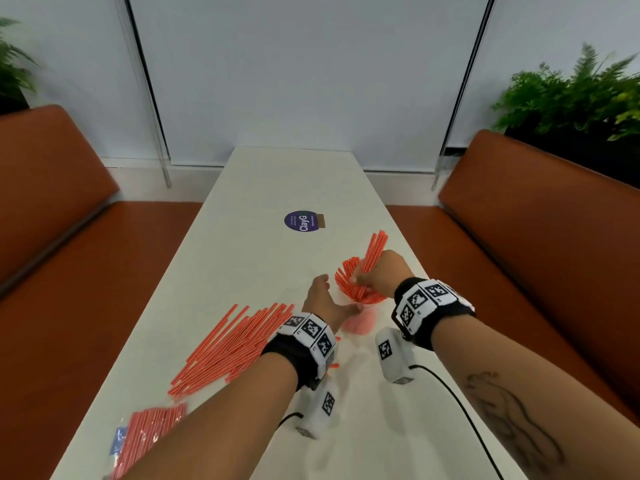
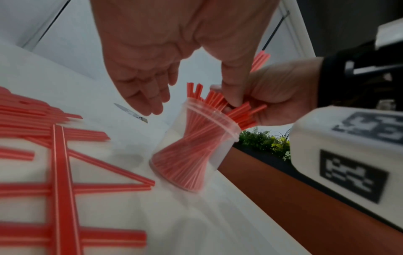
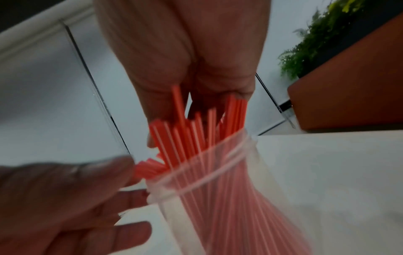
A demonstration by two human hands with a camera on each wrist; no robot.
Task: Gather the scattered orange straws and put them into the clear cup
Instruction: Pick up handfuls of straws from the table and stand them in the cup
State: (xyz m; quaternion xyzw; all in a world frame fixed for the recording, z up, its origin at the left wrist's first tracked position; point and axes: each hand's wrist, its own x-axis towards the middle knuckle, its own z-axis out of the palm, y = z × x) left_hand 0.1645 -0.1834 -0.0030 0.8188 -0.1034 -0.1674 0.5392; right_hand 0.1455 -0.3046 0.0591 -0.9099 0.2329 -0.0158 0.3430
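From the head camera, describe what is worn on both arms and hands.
Both arms are bare, no sleeves. Each wrist carries a black band ringed with white blocks bearing black-and-white square markers. A white camera housing with its own marker hangs under each wrist, trailing a black cable. The right forearm has a dark tattoo. No gloves; any rings are too small to tell.

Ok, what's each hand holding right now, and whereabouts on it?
The right hand grips a bundle of orange straws around mid-length, lower ends in the clear cup. The left hand holds nothing, open beside the cup.
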